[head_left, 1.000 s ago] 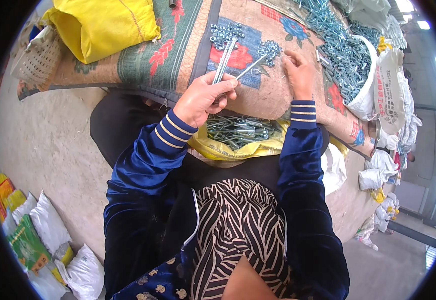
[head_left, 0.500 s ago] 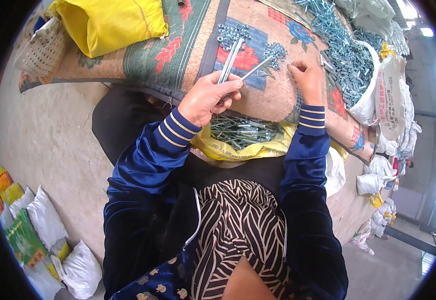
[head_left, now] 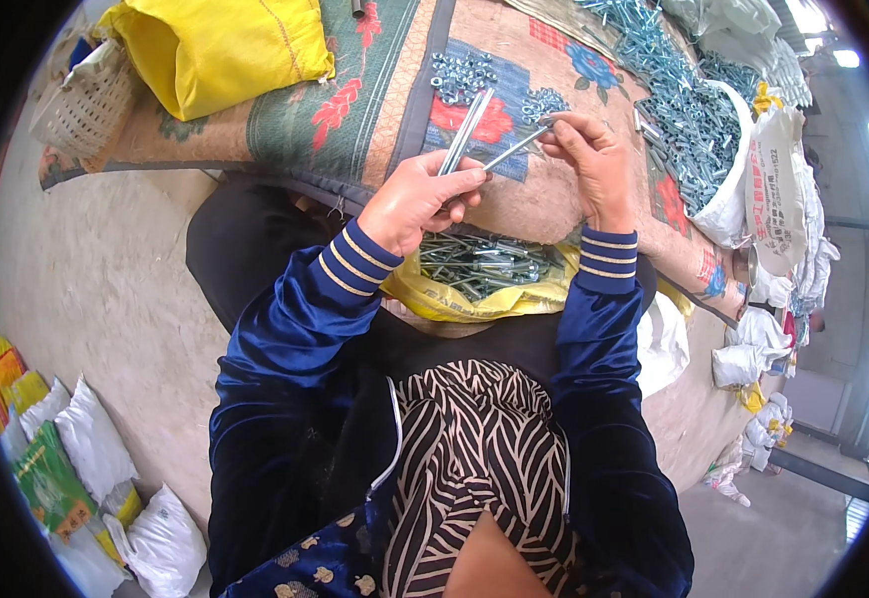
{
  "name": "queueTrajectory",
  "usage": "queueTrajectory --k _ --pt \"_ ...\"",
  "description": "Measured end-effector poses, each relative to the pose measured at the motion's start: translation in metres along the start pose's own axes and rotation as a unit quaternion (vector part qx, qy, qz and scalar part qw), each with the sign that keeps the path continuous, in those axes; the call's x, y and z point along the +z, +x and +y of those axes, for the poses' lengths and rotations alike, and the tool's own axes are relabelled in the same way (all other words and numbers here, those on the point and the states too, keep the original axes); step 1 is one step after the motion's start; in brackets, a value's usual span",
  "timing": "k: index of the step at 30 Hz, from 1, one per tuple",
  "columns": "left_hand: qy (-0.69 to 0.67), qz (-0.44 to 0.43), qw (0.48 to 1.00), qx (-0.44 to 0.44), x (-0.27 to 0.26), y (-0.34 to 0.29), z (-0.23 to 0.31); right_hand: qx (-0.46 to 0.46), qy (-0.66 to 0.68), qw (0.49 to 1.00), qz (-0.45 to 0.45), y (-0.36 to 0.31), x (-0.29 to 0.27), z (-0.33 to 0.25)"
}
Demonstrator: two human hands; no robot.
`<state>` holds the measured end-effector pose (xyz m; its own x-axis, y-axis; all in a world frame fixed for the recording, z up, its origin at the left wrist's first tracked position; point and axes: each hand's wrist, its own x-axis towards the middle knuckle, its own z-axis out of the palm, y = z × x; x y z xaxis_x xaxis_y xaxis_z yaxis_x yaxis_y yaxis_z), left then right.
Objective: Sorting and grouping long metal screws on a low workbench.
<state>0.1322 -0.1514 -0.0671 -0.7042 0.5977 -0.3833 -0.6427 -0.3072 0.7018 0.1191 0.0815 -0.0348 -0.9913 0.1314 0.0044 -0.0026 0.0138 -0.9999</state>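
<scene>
My left hand (head_left: 416,199) is closed around several long thin metal bolts (head_left: 468,132). One bolt (head_left: 515,148) points away from the others, up and to the right. At that bolt's tip, the thumb and fingers of my right hand (head_left: 597,164) pinch a small piece that looks like a nut (head_left: 546,122), mostly hidden by the fingertips. Beyond the hands, two small piles of metal nuts lie on the patterned cloth: a larger one (head_left: 462,76) on the left, a smaller one (head_left: 544,102) on the right. Below the hands, a yellow sack (head_left: 434,298) holds many bolts (head_left: 484,264).
A white sack (head_left: 741,189) overflowing with metal fasteners (head_left: 689,130) stands at the right. On the far left are a yellow bag (head_left: 225,50) and a white woven basket (head_left: 85,115). Filled white bags (head_left: 160,538) lie on the floor at lower left.
My right hand has moved left and its fingertips now meet the tip of the single bolt. The left hand has shifted slightly, still gripping the bolts.
</scene>
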Motion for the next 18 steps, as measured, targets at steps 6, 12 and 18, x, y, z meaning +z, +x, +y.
queueTrajectory --k 6,12,18 --pt "-0.001 -0.017 1.000 0.005 0.000 0.000 0.001 -0.027 -0.015 1.000 0.005 -0.013 0.013 -0.005" --pt "-0.026 -0.043 0.999 0.020 -0.003 0.002 0.001 -0.184 -0.141 0.972 0.048 -0.008 0.027 -0.002" --pt "-0.068 0.039 0.992 0.096 0.000 -0.004 0.009 -0.375 -0.394 0.837 0.053 0.026 0.039 -0.006"
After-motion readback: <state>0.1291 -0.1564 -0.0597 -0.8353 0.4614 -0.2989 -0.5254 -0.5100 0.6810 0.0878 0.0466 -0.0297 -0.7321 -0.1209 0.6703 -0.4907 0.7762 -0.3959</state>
